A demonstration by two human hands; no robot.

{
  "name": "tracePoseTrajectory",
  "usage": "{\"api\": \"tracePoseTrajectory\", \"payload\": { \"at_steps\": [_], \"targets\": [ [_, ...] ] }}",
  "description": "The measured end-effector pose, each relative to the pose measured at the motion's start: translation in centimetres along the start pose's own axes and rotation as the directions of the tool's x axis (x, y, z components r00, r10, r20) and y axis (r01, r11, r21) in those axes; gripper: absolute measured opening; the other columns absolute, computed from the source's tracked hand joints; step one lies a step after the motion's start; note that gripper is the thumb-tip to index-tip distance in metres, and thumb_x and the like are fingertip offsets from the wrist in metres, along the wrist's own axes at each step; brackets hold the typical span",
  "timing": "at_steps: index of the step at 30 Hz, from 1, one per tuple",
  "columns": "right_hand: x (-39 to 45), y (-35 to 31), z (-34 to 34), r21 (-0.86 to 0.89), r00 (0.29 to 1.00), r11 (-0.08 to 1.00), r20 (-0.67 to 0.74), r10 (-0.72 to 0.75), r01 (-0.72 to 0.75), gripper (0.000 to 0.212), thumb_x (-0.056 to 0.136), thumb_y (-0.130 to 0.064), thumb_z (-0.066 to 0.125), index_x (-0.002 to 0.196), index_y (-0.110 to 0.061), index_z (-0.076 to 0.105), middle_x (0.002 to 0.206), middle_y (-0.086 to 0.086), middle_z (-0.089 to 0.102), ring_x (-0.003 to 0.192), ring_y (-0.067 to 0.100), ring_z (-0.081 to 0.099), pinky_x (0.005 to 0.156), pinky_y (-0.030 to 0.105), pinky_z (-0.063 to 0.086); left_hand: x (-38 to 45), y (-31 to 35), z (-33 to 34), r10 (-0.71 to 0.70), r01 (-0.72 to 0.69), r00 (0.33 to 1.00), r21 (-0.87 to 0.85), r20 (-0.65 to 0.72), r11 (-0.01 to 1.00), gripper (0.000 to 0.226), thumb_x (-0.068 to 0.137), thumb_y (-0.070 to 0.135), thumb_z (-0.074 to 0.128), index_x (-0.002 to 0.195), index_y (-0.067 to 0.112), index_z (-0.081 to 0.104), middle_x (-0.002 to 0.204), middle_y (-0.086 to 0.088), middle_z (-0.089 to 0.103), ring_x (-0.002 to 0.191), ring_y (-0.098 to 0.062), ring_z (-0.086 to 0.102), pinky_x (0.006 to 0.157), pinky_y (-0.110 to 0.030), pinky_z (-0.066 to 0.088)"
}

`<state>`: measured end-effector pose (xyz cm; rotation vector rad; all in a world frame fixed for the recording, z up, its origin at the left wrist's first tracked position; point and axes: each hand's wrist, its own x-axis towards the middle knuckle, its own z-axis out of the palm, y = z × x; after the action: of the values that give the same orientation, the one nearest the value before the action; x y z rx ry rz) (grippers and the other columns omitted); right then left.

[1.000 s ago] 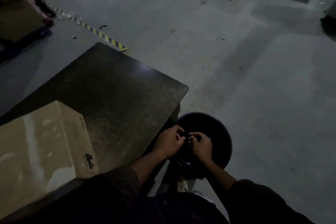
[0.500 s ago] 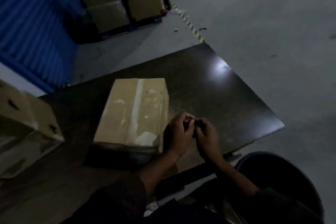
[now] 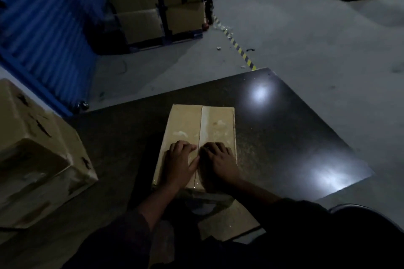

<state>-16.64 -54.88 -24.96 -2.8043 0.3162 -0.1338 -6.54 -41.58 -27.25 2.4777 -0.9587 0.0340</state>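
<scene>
One carton (image 3: 216, 124) lies directly under the fingers (image 3: 182, 147).

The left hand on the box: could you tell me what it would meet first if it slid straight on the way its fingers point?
Nothing stands in its way: the left hand would run along the box top to its far edge, then over the table, as far as depth shows.

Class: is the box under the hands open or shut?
Shut: the box has both flaps flat, meeting at a middle seam.
</scene>
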Motion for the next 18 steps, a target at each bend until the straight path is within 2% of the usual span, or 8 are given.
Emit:
{"api": "tracePoseTrajectory", "payload": {
  "at_steps": [3, 5, 9, 12, 14, 18],
  "targets": [
    [2.2, -0.1, 0.4, -0.068, 0.998, 0.997, 0.034, 0.047, -0.045, 0.056, 0.087, -0.036, 0.034, 0.132, -0.011, 0.055, 0.135, 0.009, 0.054, 0.124, 0.033, 0.048, 0.094, 0.044, 0.040, 0.0, 0.1, -0.1, 0.006, -0.007, 1.000, -0.079, -0.020, 0.997, 0.019, 0.081, 0.032, 0.065, 0.097, 0.020, 0.062, 0.104, -0.001, 0.057, 0.096, -0.024, 0.052, 0.078, -0.029, 0.031],
    [2.9, -0.7, 0.4, -0.083, 0.995, 0.993, 0.046, 0.091, -0.087, 0.053, 0.088, -0.035, 0.039, 0.133, -0.011, 0.054, 0.137, 0.008, 0.052, 0.124, 0.032, 0.046, 0.094, 0.043, 0.039, 0.0, 0.0, -0.2, 0.013, -0.016, 1.000, -0.109, -0.026, 0.994, 0.016, 0.080, 0.026, 0.068, 0.089, 0.020, 0.057, 0.099, 0.000, 0.055, 0.093, -0.024, 0.051, 0.075, -0.027, 0.027],
    [0.1, -2.2, 1.3, -0.010, 0.993, 0.996, -0.068, 0.093, -0.094, 0.044, 0.084, -0.039, 0.045, 0.117, -0.014, 0.059, 0.123, 0.005, 0.056, 0.111, 0.027, 0.049, 0.086, 0.038, 0.042, 0.0, -0.1, -0.4, 0.014, -0.016, 1.000, -0.127, -0.019, 0.992, 0.017, 0.083, 0.028, 0.070, 0.091, 0.021, 0.057, 0.099, 0.000, 0.056, 0.092, -0.020, 0.048, 0.076, -0.025, 0.025],
    [-1.4, -2.6, 2.3, -0.036, 0.992, 0.994, -0.080, 0.096, -0.099, 0.037, 0.085, -0.033, 0.058, 0.117, -0.017, 0.057, 0.124, 0.002, 0.053, 0.112, 0.024, 0.049, 0.088, 0.035, 0.041, 0.1, -0.2, -0.3, 0.024, -0.027, 0.999, -0.133, -0.021, 0.991, 0.020, 0.081, 0.028, 0.072, 0.093, 0.020, 0.057, 0.101, 0.000, 0.056, 0.094, -0.021, 0.049, 0.079, -0.029, 0.030],
    [0.0, -2.5, 2.5, -0.064, 0.990, 0.990, -0.071, 0.121, -0.126, 0.040, 0.085, -0.037, 0.054, 0.119, -0.017, 0.057, 0.124, 0.003, 0.053, 0.114, 0.024, 0.048, 0.090, 0.035, 0.041, 0.2, -0.3, -0.2, 0.030, -0.032, 0.999, -0.128, -0.011, 0.991, 0.019, 0.081, 0.026, 0.070, 0.094, 0.019, 0.058, 0.102, -0.002, 0.057, 0.094, -0.023, 0.050, 0.081, -0.032, 0.033],
    [4.1, -2.7, 1.2, -0.096, 0.984, 0.980, -0.022, 0.175, -0.176, 0.059, 0.085, -0.045, 0.024, 0.123, -0.013, 0.056, 0.130, 0.008, 0.052, 0.120, 0.029, 0.046, 0.095, 0.040, 0.039, 0.5, -0.4, -0.4, 0.052, -0.046, 0.998, -0.132, 0.044, 0.990, 0.022, 0.079, 0.019, 0.064, 0.100, 0.016, 0.058, 0.108, -0.006, 0.057, 0.100, -0.028, 0.050, 0.084, -0.039, 0.041]
  ]
}}
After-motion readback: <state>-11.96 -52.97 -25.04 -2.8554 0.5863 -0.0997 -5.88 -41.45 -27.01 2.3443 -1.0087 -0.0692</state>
